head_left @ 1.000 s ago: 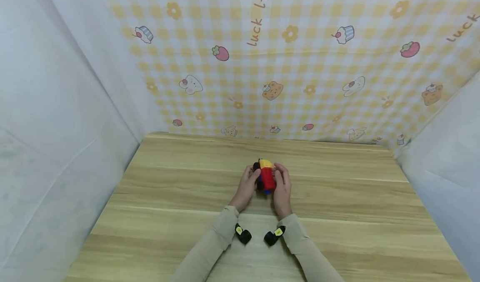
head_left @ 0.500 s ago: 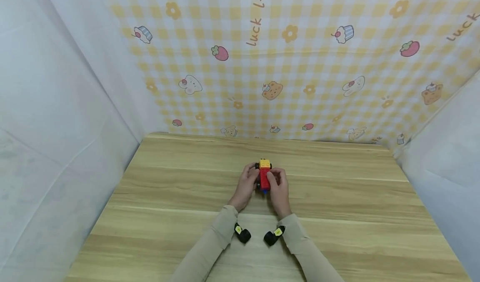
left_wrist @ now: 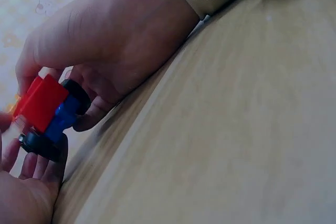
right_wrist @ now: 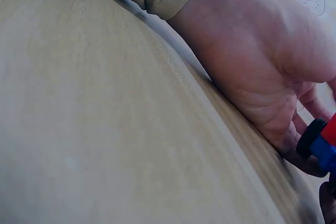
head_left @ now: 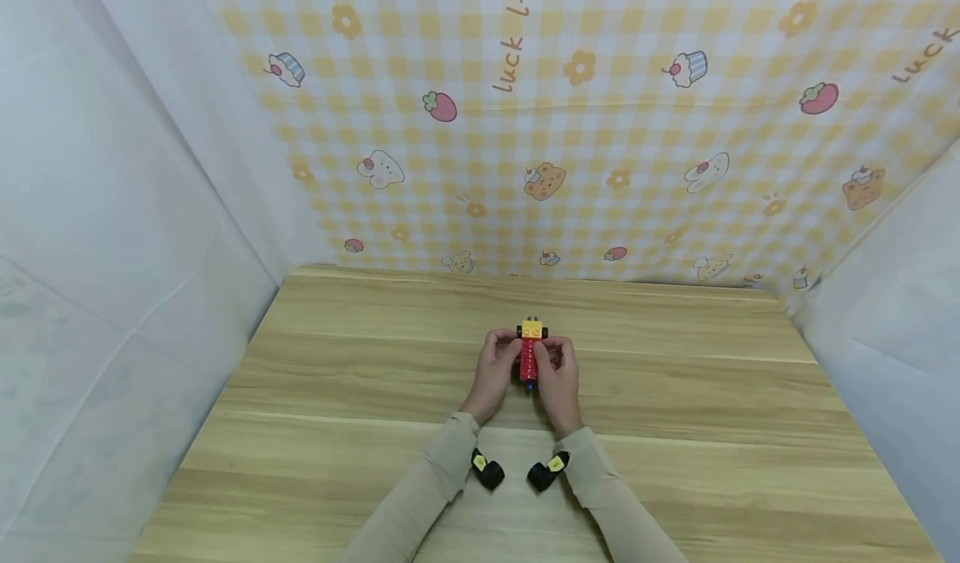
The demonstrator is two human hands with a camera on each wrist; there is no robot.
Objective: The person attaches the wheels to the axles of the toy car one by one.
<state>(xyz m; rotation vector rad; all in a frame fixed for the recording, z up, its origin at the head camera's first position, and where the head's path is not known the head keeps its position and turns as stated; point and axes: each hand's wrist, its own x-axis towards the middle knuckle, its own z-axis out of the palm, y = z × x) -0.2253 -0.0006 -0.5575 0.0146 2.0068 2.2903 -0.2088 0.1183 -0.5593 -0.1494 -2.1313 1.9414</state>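
Observation:
Between both hands is a small toy car (head_left: 528, 361) built of blocks, with a yellow block at its far end, a red body, a blue base and black wheels. My left hand (head_left: 491, 377) grips it from the left, thumb against the red part. From the other side my right hand (head_left: 559, 386) holds it, its thumb on the red body's right edge. In the left wrist view the toy car (left_wrist: 44, 100) shows its red body, blue base and two wheels, raised above the tabletop. Only the near end of the toy car (right_wrist: 326, 148) enters the right wrist view.
The hands are over a wood-grain table (head_left: 360, 363). A yellow-checked cloth (head_left: 577, 130) with printed figures hangs behind its far edge, and white sheets (head_left: 135, 238) flank the sides. Black wrist devices (head_left: 489, 471) sit by both cuffs.
The toy car has turned from a tilted, slanted pose to lie straight, its yellow end pointing away and wheels showing both sides. My right thumb has moved onto its red body.

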